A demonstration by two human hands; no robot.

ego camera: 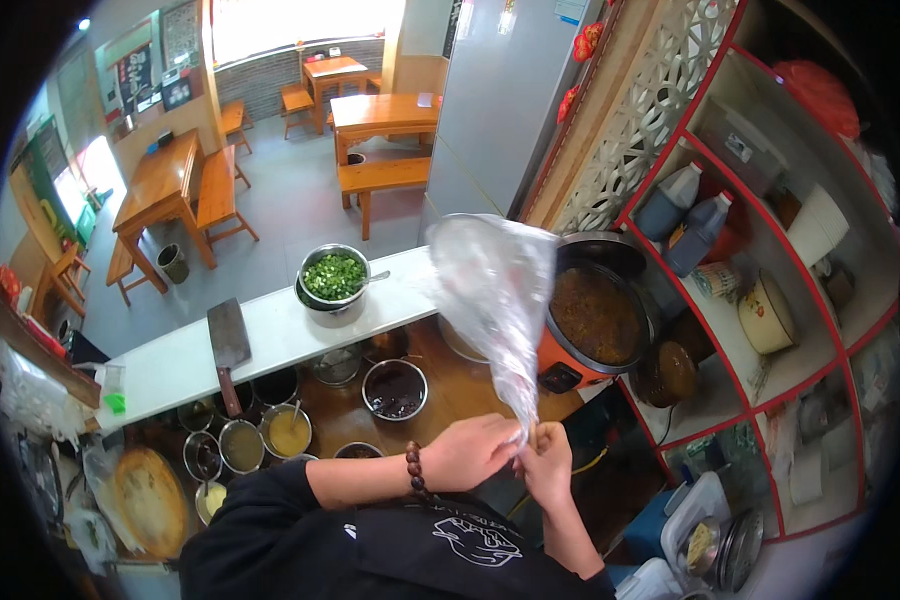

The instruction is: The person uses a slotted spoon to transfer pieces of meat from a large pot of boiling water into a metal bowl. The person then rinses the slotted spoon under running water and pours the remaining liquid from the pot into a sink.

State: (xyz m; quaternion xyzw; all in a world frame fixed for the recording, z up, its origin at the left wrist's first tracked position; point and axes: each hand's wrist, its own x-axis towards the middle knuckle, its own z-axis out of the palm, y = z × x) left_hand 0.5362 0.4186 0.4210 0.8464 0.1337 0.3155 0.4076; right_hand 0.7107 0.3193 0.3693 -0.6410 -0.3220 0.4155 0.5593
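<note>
A clear plastic bag point(487, 285) stands puffed out in front of me, wide and rounded at the top and twisted narrow below. My left hand point(476, 454), with a beaded bracelet at the wrist, grips the bag's gathered neck. My right hand point(546, 461) closes on the same neck just beside it. Glare on the plastic hides whether anything is inside. Behind the bag, to the right, an orange electric pot point(596, 319) holds brown stew. A steel bowl of dark sauce point(394, 388) sits left of the bag.
On the white ledge point(172, 367) lie a cleaver point(230, 337) and a steel bowl of chopped scallions point(335, 276). Several sauce pots, one with yellow sauce point(288, 431), crowd the lower left near a round flatbread point(150, 501). Red-edged shelves point(720, 300) rise on the right.
</note>
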